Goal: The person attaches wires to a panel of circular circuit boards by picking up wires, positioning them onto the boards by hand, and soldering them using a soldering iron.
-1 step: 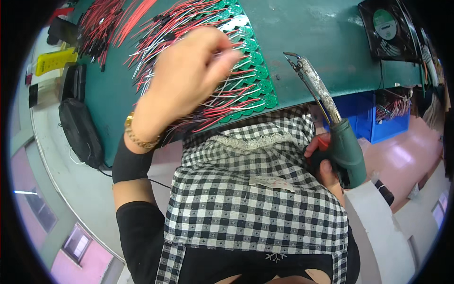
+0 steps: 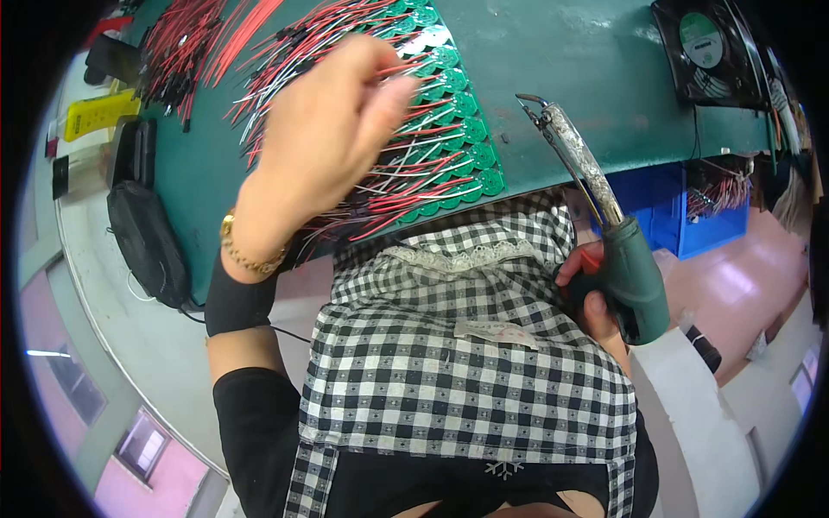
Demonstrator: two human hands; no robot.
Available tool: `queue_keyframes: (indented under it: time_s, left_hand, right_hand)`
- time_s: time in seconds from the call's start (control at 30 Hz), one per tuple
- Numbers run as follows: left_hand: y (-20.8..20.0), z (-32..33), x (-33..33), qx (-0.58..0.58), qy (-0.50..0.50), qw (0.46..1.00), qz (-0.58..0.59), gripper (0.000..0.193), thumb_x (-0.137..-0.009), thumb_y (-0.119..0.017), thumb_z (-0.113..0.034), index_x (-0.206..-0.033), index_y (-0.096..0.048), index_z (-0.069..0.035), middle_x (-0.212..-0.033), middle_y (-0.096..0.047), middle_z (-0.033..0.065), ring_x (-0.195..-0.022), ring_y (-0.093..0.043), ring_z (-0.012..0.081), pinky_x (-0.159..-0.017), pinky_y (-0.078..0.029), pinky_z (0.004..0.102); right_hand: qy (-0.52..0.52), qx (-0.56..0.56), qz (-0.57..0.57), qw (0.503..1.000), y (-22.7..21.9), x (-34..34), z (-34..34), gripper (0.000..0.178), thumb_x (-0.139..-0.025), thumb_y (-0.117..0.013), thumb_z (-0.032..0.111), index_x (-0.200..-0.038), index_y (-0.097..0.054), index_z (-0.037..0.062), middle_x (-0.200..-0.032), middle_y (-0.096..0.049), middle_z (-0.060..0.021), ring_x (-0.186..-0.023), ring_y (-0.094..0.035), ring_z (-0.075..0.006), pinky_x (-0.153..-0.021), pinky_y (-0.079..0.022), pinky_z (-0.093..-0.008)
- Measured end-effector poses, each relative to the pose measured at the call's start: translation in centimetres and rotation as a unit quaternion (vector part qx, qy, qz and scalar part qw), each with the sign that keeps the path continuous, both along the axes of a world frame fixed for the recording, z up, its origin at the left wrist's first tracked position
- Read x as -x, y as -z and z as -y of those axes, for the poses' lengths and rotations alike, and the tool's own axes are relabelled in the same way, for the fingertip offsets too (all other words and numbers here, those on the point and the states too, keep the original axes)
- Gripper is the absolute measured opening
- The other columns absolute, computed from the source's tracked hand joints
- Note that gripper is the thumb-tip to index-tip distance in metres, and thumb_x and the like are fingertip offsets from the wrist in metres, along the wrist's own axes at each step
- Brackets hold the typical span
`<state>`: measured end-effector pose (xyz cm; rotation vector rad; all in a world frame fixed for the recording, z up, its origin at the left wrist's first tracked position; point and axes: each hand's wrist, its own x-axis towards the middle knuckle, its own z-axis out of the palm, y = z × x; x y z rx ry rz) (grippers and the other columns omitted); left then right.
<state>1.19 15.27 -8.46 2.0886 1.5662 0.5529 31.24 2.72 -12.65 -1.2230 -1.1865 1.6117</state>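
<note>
My left hand (image 2: 324, 129), wearing a gold bracelet, is over rows of red, white and black wires (image 2: 414, 173) on the table. Its fingers are curled with the thumb close to the forefinger. Whatever may be between them is too small to make out. Round green circuit boards (image 2: 473, 129), joined in a sheet, carry the wire ends just right of that hand. My right hand (image 2: 596, 302) grips a soldering gun (image 2: 635, 276) with a dark green handle, beside my lap. Its metal barrel points up and away, the bent tip above the table.
Bundles of red wires (image 2: 186, 52) lie at the far left of the green table (image 2: 553, 69). A black fan (image 2: 708, 52) stands at the far right. Below the table's right side are blue bins (image 2: 712, 233) with wires. A black pouch (image 2: 147, 242) lies at the left edge.
My left hand has shifted left and slightly away from the boards' right edge, uncovering more of them. My right hand and the soldering gun have stayed nearly still.
</note>
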Motion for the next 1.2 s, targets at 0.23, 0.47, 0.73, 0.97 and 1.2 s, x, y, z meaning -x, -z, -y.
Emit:
queue_keyframes:
  time_s: [0.23,0.47,0.73,0.97,1.2]
  left_hand:
    - [0.9,2.1,-1.7,-0.056,0.114,0.992,0.029,0.010,-0.081,-0.064,-0.007,-0.090,-0.060,-0.006,-0.083,-0.059,0.0070,-0.067,-0.060,0.0261,-0.056,-0.048,0.0339]
    - [2.5,3.0,-1.1,-0.042,0.085,0.993,0.065,0.015,-0.078,-0.067,0.000,-0.092,-0.065,-0.002,-0.080,-0.062,0.0071,-0.066,-0.058,0.0211,-0.060,-0.047,0.0293]
    - [2.0,3.3,-0.8,-0.003,0.035,0.993,0.110,0.012,-0.082,-0.061,-0.006,-0.091,-0.054,-0.003,-0.076,-0.058,0.0083,-0.061,-0.058,0.0216,-0.056,-0.047,0.0314]
    - [2.0,3.0,-0.9,-0.051,0.074,0.991,0.096,0.007,-0.071,-0.064,-0.001,-0.074,-0.060,-0.005,-0.072,-0.055,0.0054,-0.060,-0.055,0.0196,-0.052,-0.045,0.0298]
    - [1.9,3.1,-0.8,-0.063,0.076,0.993,0.058,0.007,-0.069,-0.065,-0.005,-0.073,-0.060,-0.007,-0.070,-0.052,0.0044,-0.056,-0.055,0.0204,-0.049,-0.044,0.0310]
  right_hand:
    - [-0.014,0.041,-0.025,0.999,0.4,-0.9,0.5,0.055,-0.082,-0.064,0.042,-0.116,-0.050,0.0008,-0.093,-0.057,-0.0070,-0.079,-0.055,-0.0139,-0.070,-0.047,-0.0278]
    - [-0.043,0.065,-0.008,0.997,-0.5,-0.8,0.7,0.056,-0.079,-0.067,0.043,-0.112,-0.053,0.0001,-0.091,-0.057,-0.0054,-0.079,-0.055,-0.0132,-0.069,-0.047,-0.0271]
    - [-0.039,0.051,0.005,0.998,0.1,-1.3,1.1,0.059,-0.080,-0.064,0.049,-0.112,-0.053,0.0003,-0.090,-0.057,-0.0070,-0.079,-0.055,-0.0146,-0.069,-0.046,-0.0281]
    - [-0.030,0.045,-0.014,0.998,-0.5,-0.9,1.0,0.060,-0.082,-0.063,0.049,-0.116,-0.052,0.0014,-0.091,-0.056,-0.0073,-0.079,-0.054,-0.0148,-0.069,-0.046,-0.0285]
    - [-0.060,0.033,-0.018,0.998,-0.4,-1.1,0.6,0.059,-0.082,-0.063,0.047,-0.115,-0.052,-0.0011,-0.089,-0.057,-0.0072,-0.076,-0.055,-0.0149,-0.069,-0.047,-0.0284]
